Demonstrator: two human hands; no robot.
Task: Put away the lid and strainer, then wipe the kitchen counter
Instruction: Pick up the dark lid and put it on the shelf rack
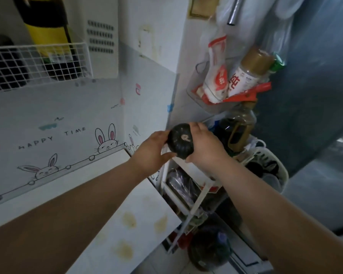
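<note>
A small dark green squash (180,142) with a pale stem scar is held between both hands above the top of a white rack (194,206). My left hand (151,153) grips its left side, thumb under it. My right hand (204,147) wraps its right side. The white kitchen counter (127,230) runs below my left forearm and carries several yellowish stains. No lid and no strainer show in this view.
The rack beside the counter's end holds a dark oil bottle (240,129), bags, and another dark squash (208,250) low down. A wall holder (194,89) carries packets and a seasoning bottle (248,74). A white wire basket (38,64) hangs upper left. A white plastic basket (273,165) sits right.
</note>
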